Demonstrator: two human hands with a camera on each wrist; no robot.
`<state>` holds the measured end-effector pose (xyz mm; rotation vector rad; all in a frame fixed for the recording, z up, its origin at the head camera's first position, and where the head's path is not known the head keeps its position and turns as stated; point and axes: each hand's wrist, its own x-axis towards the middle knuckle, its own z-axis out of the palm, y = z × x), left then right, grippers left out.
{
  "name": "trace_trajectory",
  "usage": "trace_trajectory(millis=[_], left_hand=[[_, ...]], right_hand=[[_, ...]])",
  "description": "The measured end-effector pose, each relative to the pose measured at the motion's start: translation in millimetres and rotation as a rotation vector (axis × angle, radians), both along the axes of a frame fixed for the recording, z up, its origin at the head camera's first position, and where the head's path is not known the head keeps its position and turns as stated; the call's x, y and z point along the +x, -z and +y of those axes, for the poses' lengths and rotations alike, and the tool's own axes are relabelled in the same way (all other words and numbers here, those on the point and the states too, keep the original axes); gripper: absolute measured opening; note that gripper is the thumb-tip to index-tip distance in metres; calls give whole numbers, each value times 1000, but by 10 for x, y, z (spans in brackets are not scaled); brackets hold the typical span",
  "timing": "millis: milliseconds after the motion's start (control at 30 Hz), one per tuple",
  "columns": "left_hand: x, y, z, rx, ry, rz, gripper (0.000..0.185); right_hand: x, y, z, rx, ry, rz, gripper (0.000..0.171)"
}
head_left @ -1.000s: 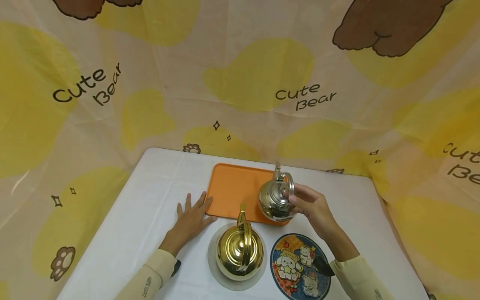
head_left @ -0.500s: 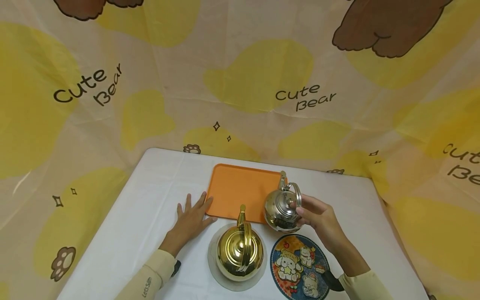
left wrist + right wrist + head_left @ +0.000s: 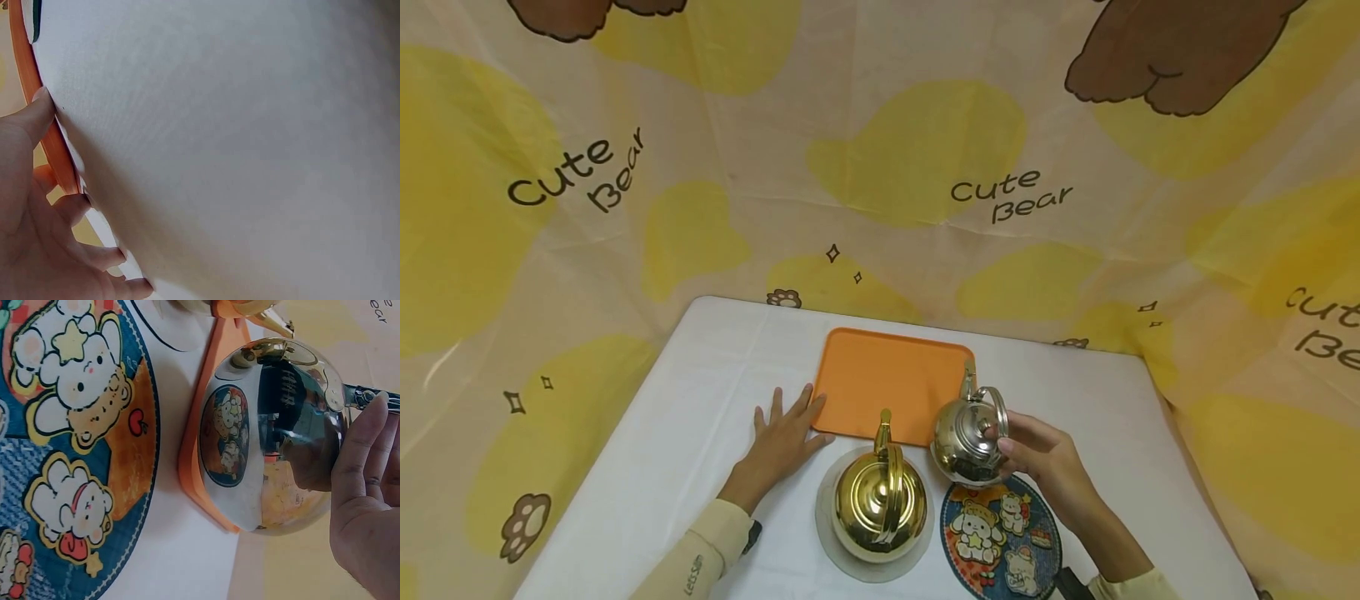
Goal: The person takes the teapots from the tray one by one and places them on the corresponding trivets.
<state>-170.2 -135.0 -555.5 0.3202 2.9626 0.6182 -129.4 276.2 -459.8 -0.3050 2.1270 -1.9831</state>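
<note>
My right hand (image 3: 1052, 462) grips the arched handle of a shiny silver teapot (image 3: 961, 446). The pot's spout points away from me over the tray's near right corner, and its round body overlaps the far edge of a round cartoon mat (image 3: 977, 537). In the right wrist view, the teapot (image 3: 294, 444) hangs in front of the tray, the mat mirrored in its side. My left hand (image 3: 782, 437) lies with fingers spread on the white cloth, index finger and thumb at the left edge of an orange tray (image 3: 880, 379).
A gold teapot (image 3: 861, 504) stands on a pale round mat (image 3: 829, 537) between my forearms, its spout reaching close to the tray's near edge. A patterned yellow curtain (image 3: 880, 167) hangs behind the table (image 3: 722, 358).
My right hand has brought the silver teapot back from over the tray toward me and slightly right, up to the cartoon mat's far edge. My left hand has stayed still.
</note>
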Motion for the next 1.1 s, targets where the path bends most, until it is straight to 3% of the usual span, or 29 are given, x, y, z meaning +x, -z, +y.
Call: trace_trajectory(millis=[500,1100], left_hand=[[-6,15,6,0,-5,-9,76],[20,0,26,15,-8,-7,74]], right_hand=[[258,-21,111,46,46,-31,40],[527,28,244,11,98,-78,36]])
